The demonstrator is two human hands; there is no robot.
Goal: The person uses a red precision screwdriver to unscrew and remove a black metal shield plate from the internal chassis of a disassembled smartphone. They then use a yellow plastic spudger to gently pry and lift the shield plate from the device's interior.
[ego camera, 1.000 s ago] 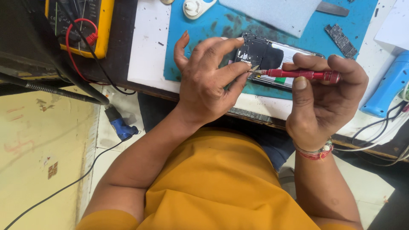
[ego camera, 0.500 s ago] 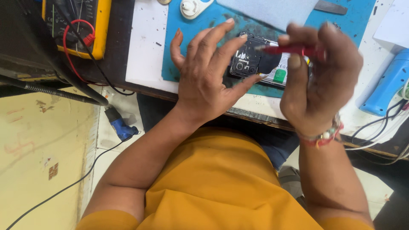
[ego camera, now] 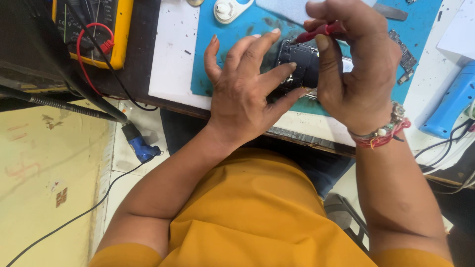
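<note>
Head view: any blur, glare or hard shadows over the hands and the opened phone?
Head view: lighting is even and soft, with no hard shadows. The left hand and opened phone are sharp; the right hand and red screwdriver look only slightly soft. The white bench top is bright but not blown out. The right hand hides the phone's right part.

The desk [ego camera: 170,59] is white-topped with a dark front edge. A blue mat [ego camera: 237,34] covers its middle. At ten o'clock lies a yellow multimeter [ego camera: 96,29] with red and black leads; at three o'clock, a blue tool [ego camera: 452,104] beside black cables [ego camera: 445,148].
</note>
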